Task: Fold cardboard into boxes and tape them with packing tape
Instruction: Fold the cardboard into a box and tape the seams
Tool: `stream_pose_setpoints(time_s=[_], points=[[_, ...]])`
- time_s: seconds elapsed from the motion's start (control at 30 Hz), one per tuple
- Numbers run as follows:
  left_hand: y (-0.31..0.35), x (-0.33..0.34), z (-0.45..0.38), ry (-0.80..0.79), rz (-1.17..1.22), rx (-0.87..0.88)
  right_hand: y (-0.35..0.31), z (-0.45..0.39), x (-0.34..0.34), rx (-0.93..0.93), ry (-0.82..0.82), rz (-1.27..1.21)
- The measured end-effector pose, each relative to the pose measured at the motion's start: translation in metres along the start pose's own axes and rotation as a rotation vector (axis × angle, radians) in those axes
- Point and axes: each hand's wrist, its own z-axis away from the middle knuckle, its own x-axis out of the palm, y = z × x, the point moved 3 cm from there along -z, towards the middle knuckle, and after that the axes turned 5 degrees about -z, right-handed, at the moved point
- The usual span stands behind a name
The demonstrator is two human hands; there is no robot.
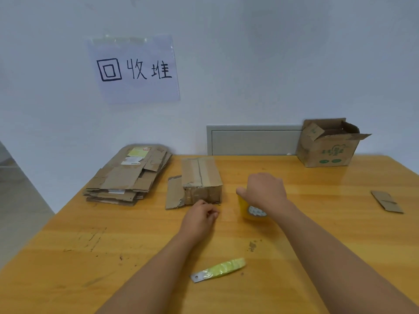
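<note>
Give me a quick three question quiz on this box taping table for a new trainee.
1. True or false: the right hand grips the yellow tape roll.
2. Where does the flattened cardboard stack lie? A) far left B) far right
3. What lies nearest the camera on the table?

Key: 1 true. 2 A. 3 the yellow-handled cutter.

pale wall (249, 64) with paper sign (133, 69); wooden table (136, 234) against it.
</note>
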Motion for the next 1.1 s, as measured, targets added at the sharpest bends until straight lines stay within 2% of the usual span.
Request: stream_pose_setpoints(time_s=[0.13, 0.4, 0.6, 0.77, 0.87, 0.97, 1.1], points=[[-0.001, -0.001, -0.004, -0.008, -0.001, -0.030, 0.006, 0.001, 0.003, 0.006, 0.043, -0.090], [0.003, 0.002, -0.010, -0.173, -0.021, -0.036, 0.019, 0.008, 0.014, -0.076, 0.166, -0.469], [0.002, -0.007, -0.014, -0.101, -0.023, -0.050, 0.034, 0.016, 0.024, -0.200, 0.207, -0.641], [0.004, -0.018, 0.003, -0.035, -0.094, 0.086, 0.042, 0.025, 0.029, -0.249, 0.235, -0.747], [0.005, -0.031, 0.018, -0.057, -0.177, 0.180, 0.047, 0.026, 0.028, -0.247, 0.240, -0.795], [0.012, -0.058, 0.027, -0.065, -0.065, 0.119, 0.050, 0.026, 0.012, -0.236, 0.255, -0.890], [0.023, -0.101, 0.032, -0.150, 0.062, 0.088, 0.042, 0.024, -0.011, -0.265, 0.259, -0.917]])
